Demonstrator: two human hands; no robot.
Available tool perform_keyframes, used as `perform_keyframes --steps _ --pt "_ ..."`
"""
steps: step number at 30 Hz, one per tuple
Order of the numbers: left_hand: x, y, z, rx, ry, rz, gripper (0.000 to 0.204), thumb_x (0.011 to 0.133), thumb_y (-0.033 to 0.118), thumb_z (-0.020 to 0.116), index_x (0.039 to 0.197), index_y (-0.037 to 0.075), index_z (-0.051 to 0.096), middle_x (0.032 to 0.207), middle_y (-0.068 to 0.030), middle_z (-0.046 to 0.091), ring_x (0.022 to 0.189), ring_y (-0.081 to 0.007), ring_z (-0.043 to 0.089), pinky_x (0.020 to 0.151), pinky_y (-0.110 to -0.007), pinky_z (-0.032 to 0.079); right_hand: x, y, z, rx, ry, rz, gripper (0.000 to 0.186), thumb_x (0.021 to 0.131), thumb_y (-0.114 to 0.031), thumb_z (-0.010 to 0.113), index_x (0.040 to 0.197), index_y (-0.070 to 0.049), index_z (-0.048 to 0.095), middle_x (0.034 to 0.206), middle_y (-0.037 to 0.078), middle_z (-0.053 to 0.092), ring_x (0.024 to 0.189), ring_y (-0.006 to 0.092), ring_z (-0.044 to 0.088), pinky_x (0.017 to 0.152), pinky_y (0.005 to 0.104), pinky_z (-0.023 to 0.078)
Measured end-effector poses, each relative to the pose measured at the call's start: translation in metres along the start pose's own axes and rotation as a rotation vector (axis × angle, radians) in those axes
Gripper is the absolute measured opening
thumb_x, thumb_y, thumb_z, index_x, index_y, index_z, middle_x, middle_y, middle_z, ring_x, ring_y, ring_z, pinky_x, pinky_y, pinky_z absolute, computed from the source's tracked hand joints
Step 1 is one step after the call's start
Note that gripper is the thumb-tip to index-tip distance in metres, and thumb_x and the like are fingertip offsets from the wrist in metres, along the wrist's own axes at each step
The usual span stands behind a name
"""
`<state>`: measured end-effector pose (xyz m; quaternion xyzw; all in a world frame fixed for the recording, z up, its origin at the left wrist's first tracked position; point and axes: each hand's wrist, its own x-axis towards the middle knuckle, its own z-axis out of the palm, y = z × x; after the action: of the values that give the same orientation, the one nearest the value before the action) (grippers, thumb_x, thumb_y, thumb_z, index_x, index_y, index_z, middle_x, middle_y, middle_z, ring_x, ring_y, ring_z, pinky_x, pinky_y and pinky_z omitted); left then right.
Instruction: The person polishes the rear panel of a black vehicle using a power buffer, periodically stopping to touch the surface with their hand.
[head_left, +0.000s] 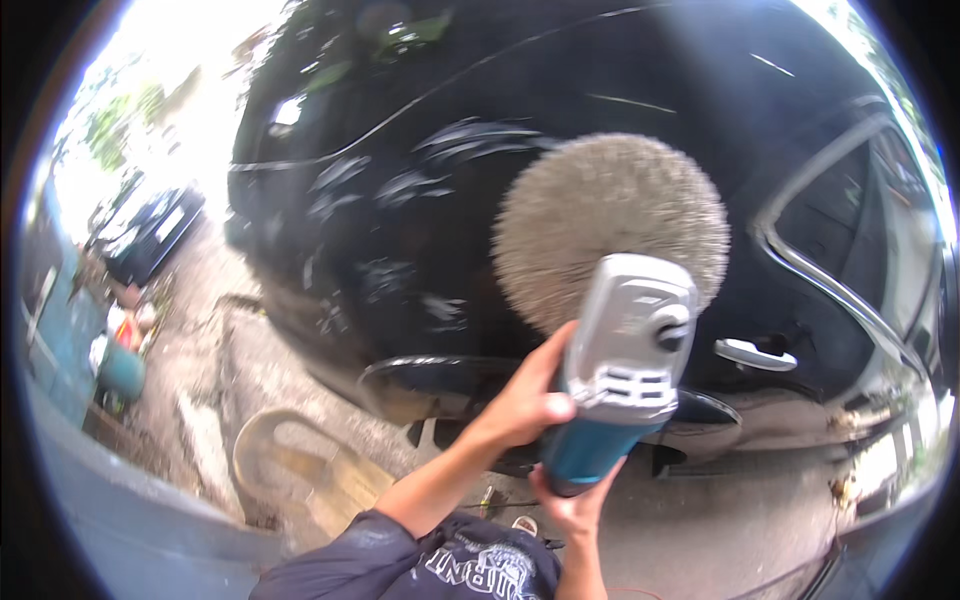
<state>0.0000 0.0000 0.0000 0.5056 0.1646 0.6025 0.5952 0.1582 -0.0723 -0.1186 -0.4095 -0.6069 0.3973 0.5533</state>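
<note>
A teal and silver power polisher (605,440) with a fluffy beige round pad (590,200) is held against the glossy black car body (360,260), which has pale smears left of the pad. My left hand (530,395) grips the polisher near its silver head, thumb on the side. Lower down, my right hand (575,505) is closed round the back end of its teal body. A chrome door handle (755,353) shows to the right of the polisher.
A yellowish plastic chair or stool (290,470) stands on the concrete below the car. At left are a dark bin-like object (145,235), a teal bucket (122,370) among clutter, and a blue-grey panel (60,350). A thin red cord runs along the ground at lower right.
</note>
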Motion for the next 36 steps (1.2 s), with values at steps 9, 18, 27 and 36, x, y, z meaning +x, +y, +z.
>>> perform_keyframes --steps 9,18,27,36 --pt "-0.008 0.088 -0.089 0.34 0.155 0.148 0.085 0.084 0.04 0.075 0.145 0.001 0.03 0.13 -0.0193 0.053 0.123 -0.0255 0.051 0.108 -0.038 0.037 0.019 0.004 0.164 0.299 0.081 0.14 0.115 0.064 -0.003 0.086 0.153 -0.005 0.012 0.133 0.016 0.045 0.119 0.0252 0.052 0.099 0.039 0.046" --pt "-0.091 0.136 -0.224 0.3 0.512 0.241 0.079 0.094 0.039 0.062 0.154 0.003 0.025 0.134 -0.0105 0.053 0.116 -0.0186 0.056 0.101 -0.033 0.044 0.036 -0.035 0.275 0.241 -0.194 -0.079 0.132 0.063 -0.015 0.094 0.158 -0.005 0.003 0.134 0.023 0.056 0.121 0.0301 0.059 0.104 0.0403 0.047" --pt "-0.141 0.21 -0.307 0.035 0.703 0.401 0.095 0.089 0.077 0.031 0.148 0.003 0.039 0.126 -0.0228 0.061 0.095 -0.0409 0.069 0.078 -0.049 0.06 0.049 -0.046 0.352 0.05 -0.658 -0.152 0.107 0.085 -0.042 0.072 0.16 -0.01 0.004 0.126 0.032 0.061 0.109 0.0493 0.063 0.099 0.046 0.049" --pt "-0.092 0.196 -0.248 0.163 0.556 0.327 0.1 0.088 0.08 0.031 0.14 -0.005 0.045 0.123 -0.0232 0.063 0.099 -0.0401 0.069 0.08 -0.047 0.059 0.054 -0.033 0.308 0.107 -0.476 -0.204 0.1 0.086 -0.031 0.074 0.159 -0.007 0.009 0.115 0.03 0.066 0.101 0.0472 0.067 0.091 0.0441 0.053"
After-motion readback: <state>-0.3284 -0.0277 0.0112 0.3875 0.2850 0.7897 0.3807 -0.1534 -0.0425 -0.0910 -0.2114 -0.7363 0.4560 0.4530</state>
